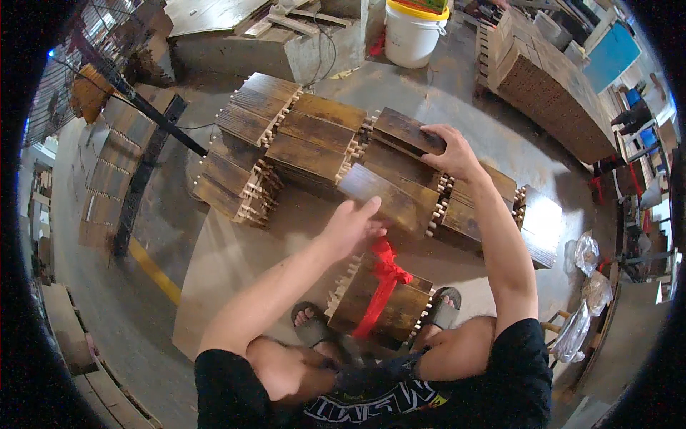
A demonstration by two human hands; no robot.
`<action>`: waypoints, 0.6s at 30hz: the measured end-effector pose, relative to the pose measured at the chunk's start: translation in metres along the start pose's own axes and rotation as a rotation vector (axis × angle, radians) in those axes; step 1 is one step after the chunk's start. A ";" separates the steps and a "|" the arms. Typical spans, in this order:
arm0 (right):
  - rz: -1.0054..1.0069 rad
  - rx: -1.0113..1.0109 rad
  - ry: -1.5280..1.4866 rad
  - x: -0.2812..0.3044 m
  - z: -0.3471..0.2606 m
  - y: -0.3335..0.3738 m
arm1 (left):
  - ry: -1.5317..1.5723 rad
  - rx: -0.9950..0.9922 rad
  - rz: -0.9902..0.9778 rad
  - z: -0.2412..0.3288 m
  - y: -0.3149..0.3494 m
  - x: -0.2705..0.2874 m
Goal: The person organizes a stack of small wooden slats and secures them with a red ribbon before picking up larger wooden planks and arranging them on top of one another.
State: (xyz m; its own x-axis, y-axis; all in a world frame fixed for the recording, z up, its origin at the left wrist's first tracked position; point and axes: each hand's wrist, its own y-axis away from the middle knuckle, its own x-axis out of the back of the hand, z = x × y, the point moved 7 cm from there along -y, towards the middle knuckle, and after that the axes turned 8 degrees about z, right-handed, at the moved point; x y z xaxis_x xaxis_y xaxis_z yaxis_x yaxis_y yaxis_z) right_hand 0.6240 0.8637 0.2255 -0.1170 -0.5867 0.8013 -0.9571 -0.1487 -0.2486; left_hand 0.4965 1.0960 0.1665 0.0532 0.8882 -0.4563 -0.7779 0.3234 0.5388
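The right hand [449, 151] grips the far end of a dark wooden board [391, 196] on the row of board stacks [314, 143], fingers curled over its edge. The left hand [351, 223] is open, fingertips resting flat against the board's near end, not clasping it. The board lies tilted across the stacks toward the person, so most of its weight seems to hang on the right hand alone. If that grip slackens, the near end could slide off the open left palm and drop onto the tied bundle [379, 300] or the sandalled feet just beside it. The light dowel pegs [437, 207] sticking out of the board ends could also catch on the neighbouring stack and drag other boards out of line.

The bundle stands at the near edge of the brown sheet [229, 264] on the floor, between the person's knees, and is bound by a bright red ribbon [384, 275] knotted on top. A white bucket [416, 32] with a yellow rim stands at the far edge of the floor. Clear plastic bags [582, 286] lie crumpled to the right, and a blue panel [611, 53] shows in the far right corner.
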 end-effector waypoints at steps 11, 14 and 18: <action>-0.169 0.168 0.155 -0.006 -0.045 0.034 | -0.164 0.129 0.188 -0.013 -0.032 0.011; -0.159 0.184 0.206 -0.007 -0.044 0.036 | -0.074 0.110 0.178 -0.020 -0.032 0.002; -0.153 0.159 0.252 -0.010 -0.044 0.037 | 0.072 0.080 0.186 -0.035 -0.039 -0.002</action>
State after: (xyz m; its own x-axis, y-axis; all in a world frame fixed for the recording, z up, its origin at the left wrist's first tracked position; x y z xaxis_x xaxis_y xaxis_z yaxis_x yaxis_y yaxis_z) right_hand 0.5777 0.8995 0.2324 -0.0559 -0.3359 0.9402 -0.9175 -0.3542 -0.1811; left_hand 0.5050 1.0706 0.1219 -0.1334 0.9103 -0.3919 -0.7177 0.1839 0.6716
